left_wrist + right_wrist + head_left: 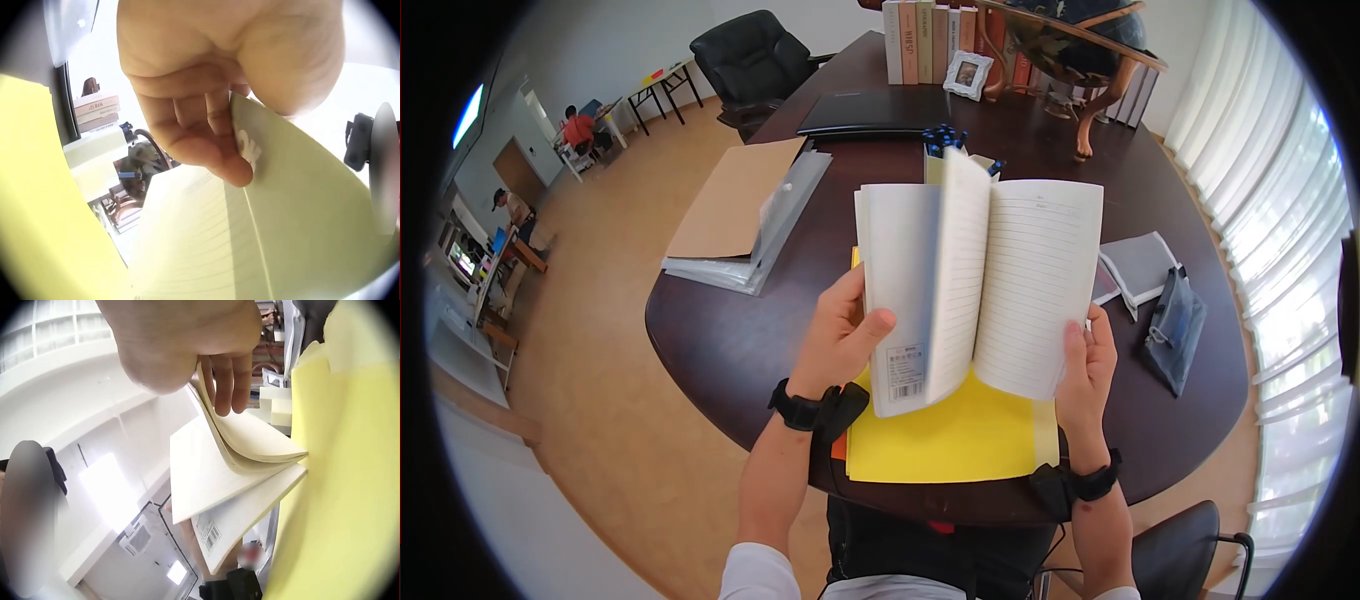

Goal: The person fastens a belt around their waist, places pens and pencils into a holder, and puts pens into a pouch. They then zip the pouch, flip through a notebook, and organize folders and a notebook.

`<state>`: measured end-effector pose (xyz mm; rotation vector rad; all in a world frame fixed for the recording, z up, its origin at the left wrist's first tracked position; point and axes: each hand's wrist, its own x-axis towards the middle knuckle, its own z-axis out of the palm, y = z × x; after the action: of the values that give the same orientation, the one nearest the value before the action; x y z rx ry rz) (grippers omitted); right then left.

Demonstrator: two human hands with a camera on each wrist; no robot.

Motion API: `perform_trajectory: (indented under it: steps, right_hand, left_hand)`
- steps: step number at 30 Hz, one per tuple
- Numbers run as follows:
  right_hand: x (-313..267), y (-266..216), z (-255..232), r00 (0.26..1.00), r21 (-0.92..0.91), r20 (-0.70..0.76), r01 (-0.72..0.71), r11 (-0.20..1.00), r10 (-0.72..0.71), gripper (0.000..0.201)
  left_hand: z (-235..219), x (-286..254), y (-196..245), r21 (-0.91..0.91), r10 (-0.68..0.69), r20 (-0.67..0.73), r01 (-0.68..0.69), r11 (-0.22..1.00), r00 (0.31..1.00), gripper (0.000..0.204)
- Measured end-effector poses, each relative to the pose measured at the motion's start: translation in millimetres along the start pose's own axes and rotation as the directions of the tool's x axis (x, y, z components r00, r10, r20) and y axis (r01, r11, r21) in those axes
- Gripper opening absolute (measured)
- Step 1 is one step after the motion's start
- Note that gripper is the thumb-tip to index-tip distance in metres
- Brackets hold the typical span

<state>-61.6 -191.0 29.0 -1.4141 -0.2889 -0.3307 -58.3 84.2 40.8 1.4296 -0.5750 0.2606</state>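
An open notebook [1040,280] with lined pages is held up over the desk. My left hand [840,335] grips its left edge, thumb on the inner side of the cover near a barcode label [905,370] and fingers behind. At the opposite edge, my right hand [1088,370] pinches the lined pages with its thumb in front. Several loose pages [962,270] stand up between the two halves. In the left wrist view, fingers [206,137] lie against the cover's outside. The right wrist view shows the pages [250,437] bending away from the right hand.
Beneath the notebook lies a yellow folder [950,445] on the dark desk [750,350]. A brown folder [735,200] on clear sleeves is at left. Pens [943,138] stand behind, with a black laptop-like slab [870,115] farther back. Zip pouches [1175,325] lie at right.
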Motion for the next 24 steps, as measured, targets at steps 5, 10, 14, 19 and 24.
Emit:
perform_trajectory:
  steps: [5,10,14,19,24]
  right_hand:
    - [0.3,-8.2,7.5,1.000,-0.038,-0.029,0.009,0.999,-0.011,0.033]
    - [0.2,-1.6,-10.4,0.998,-0.022,0.054,-0.022,1.000,0.023,0.045]
    - [-0.8,-5.9,-1.8,0.999,-0.055,0.019,0.044,0.998,-0.043,0.053]
    - [-1.8,-2.8,2.2,0.978,-0.251,-0.024,0.196,0.948,-0.209,0.041]
    - [-4.9,-13.0,-2.4,0.988,-0.248,-0.018,0.145,0.958,-0.154,0.031]
  left_hand:
    - [2.8,-2.9,6.8,-0.016,-0.082,0.071,0.084,0.996,0.994,0.054]
    - [1.8,-2.4,13.3,0.055,-0.121,0.099,0.116,0.992,0.988,0.060]
    - [5.3,-3.4,18.3,0.126,-0.133,0.208,0.108,0.986,0.969,0.065]
    - [11.3,-4.4,20.9,0.122,-0.196,0.242,0.170,0.978,0.950,0.066]
    - [-15.6,-8.7,16.8,0.126,-0.271,0.104,0.258,0.958,0.957,0.069]
